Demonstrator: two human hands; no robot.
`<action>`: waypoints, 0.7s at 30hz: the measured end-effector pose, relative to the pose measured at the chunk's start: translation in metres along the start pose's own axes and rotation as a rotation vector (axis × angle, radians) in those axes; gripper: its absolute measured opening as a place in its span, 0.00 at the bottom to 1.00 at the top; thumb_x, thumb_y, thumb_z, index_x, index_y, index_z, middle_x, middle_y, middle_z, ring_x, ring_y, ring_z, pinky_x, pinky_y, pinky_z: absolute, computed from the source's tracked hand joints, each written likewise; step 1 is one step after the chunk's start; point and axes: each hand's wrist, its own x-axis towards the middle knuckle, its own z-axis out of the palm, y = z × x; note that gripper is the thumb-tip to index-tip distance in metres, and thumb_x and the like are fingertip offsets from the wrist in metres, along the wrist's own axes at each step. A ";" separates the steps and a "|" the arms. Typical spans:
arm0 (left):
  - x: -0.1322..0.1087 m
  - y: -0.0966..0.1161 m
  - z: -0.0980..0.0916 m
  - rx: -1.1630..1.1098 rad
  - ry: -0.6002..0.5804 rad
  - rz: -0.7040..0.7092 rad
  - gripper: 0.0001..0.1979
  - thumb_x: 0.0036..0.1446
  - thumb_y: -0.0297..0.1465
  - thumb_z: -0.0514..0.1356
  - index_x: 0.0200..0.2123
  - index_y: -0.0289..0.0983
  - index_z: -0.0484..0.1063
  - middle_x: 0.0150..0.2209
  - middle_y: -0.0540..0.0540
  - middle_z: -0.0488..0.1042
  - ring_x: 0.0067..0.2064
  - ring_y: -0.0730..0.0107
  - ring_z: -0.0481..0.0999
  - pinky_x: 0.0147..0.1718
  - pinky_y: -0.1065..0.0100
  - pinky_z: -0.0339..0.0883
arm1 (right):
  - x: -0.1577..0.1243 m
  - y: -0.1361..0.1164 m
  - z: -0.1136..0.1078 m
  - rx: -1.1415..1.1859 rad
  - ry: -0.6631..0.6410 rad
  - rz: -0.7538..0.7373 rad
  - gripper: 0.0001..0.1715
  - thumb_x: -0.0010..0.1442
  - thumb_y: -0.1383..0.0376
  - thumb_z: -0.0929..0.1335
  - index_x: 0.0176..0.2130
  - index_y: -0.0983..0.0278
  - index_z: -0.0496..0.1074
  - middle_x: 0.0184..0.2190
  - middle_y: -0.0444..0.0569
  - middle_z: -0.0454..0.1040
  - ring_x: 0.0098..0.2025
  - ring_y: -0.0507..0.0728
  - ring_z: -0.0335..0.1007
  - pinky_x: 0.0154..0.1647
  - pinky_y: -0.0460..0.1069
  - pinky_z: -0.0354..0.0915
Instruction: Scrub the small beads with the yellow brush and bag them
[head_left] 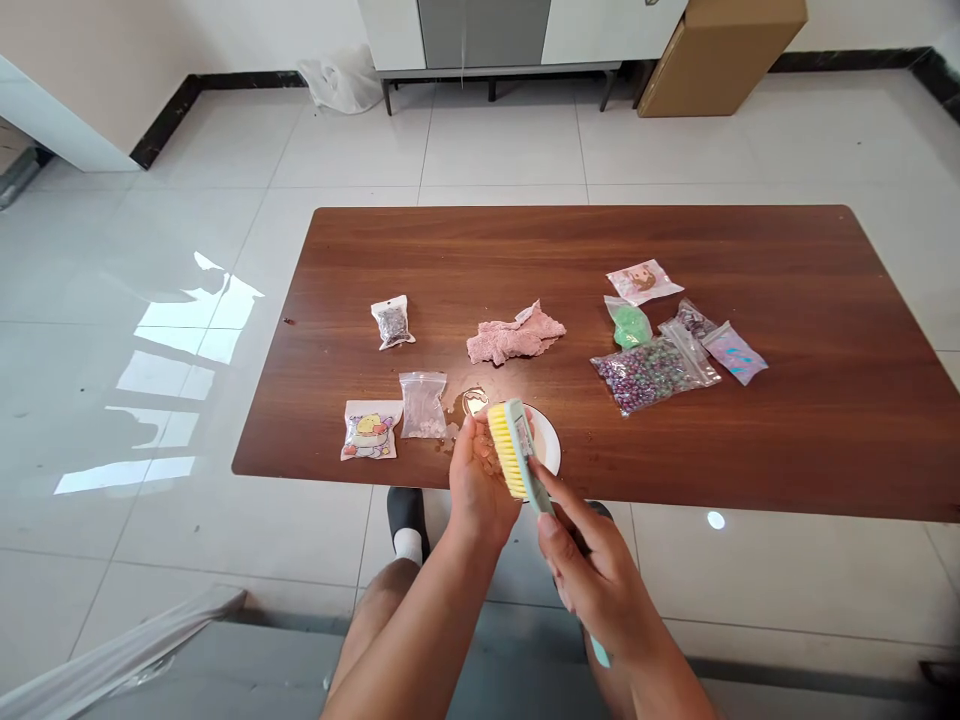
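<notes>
My right hand (pixel 596 565) is wrapped round the mint-green handle of a scrub brush (pixel 523 455), its forefinger stretched along the back. The brush's yellow bristles face left, over my left palm. Turned palm up and cupped, my left hand (pixel 484 490) holds small orange-pink, see-through pieces (pixel 486 450) that the brush partly hides. Behind both hands a white plate (pixel 550 440) rests at the table's near edge, mostly covered from sight. Water (pixel 457 405) is spilled on the wood left of the plate.
On the brown table (pixel 420 255) lie a crumpled pink cloth (pixel 516 335), a clear zip bag (pixel 424 405), a cartoon-printed pouch (pixel 372 430) and a small bead packet (pixel 392 323). Rightward are a large bead bag (pixel 652 372), a green packet (pixel 630 325) and a pink pouch (pixel 643 281).
</notes>
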 end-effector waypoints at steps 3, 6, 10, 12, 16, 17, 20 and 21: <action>0.006 0.004 -0.003 -0.104 0.014 -0.017 0.14 0.71 0.33 0.52 0.32 0.36 0.70 0.27 0.50 0.73 0.25 0.78 0.74 0.26 0.77 0.70 | -0.002 -0.003 -0.002 0.373 -0.029 0.180 0.38 0.68 0.49 0.69 0.71 0.54 0.60 0.21 0.34 0.62 0.13 0.43 0.50 0.13 0.39 0.54; 0.005 0.008 -0.007 -0.129 -0.104 -0.082 0.19 0.69 0.32 0.55 0.23 0.38 0.58 0.18 0.57 0.55 0.15 0.82 0.52 0.13 0.77 0.44 | 0.001 -0.003 -0.005 0.652 -0.072 0.185 0.37 0.67 0.50 0.71 0.69 0.53 0.60 0.20 0.33 0.64 0.11 0.42 0.43 0.11 0.38 0.54; -0.003 0.015 -0.006 -0.046 -0.173 -0.109 0.22 0.66 0.32 0.55 0.20 0.39 0.49 0.17 0.58 0.45 0.16 0.80 0.45 0.15 0.74 0.40 | 0.006 0.000 -0.009 0.794 -0.109 0.166 0.30 0.71 0.50 0.65 0.66 0.54 0.61 0.21 0.37 0.71 0.10 0.42 0.39 0.10 0.38 0.54; -0.005 0.017 -0.003 0.004 -0.141 -0.138 0.22 0.66 0.33 0.55 0.21 0.39 0.49 0.17 0.58 0.45 0.16 0.80 0.43 0.15 0.74 0.39 | 0.008 0.001 -0.010 0.780 -0.128 0.165 0.27 0.71 0.51 0.65 0.65 0.54 0.62 0.22 0.39 0.74 0.10 0.42 0.41 0.11 0.38 0.55; -0.003 0.017 0.001 0.042 -0.022 -0.189 0.24 0.67 0.37 0.54 0.21 0.40 0.47 0.16 0.60 0.40 0.15 0.81 0.36 0.14 0.75 0.32 | 0.006 0.003 -0.007 0.717 -0.168 0.146 0.28 0.70 0.51 0.66 0.65 0.55 0.63 0.24 0.42 0.77 0.11 0.42 0.44 0.12 0.38 0.56; -0.001 0.016 0.001 0.039 -0.016 -0.179 0.24 0.67 0.37 0.54 0.21 0.40 0.47 0.15 0.60 0.40 0.15 0.81 0.36 0.14 0.75 0.31 | 0.005 0.003 -0.006 0.690 -0.168 0.149 0.29 0.70 0.51 0.66 0.66 0.56 0.63 0.24 0.42 0.77 0.11 0.42 0.45 0.12 0.38 0.56; 0.006 0.014 -0.002 0.004 -0.035 -0.127 0.22 0.67 0.36 0.56 0.21 0.39 0.53 0.15 0.60 0.44 0.14 0.82 0.41 0.14 0.77 0.37 | 0.003 0.004 -0.006 0.514 -0.111 0.157 0.34 0.70 0.49 0.66 0.69 0.57 0.62 0.25 0.43 0.76 0.12 0.43 0.48 0.13 0.40 0.56; 0.008 0.013 -0.002 -0.014 -0.036 -0.112 0.20 0.66 0.34 0.56 0.22 0.38 0.56 0.16 0.59 0.48 0.14 0.82 0.46 0.14 0.78 0.42 | 0.003 0.004 -0.006 0.410 -0.074 0.147 0.35 0.70 0.48 0.66 0.70 0.58 0.61 0.26 0.43 0.76 0.13 0.44 0.50 0.14 0.41 0.57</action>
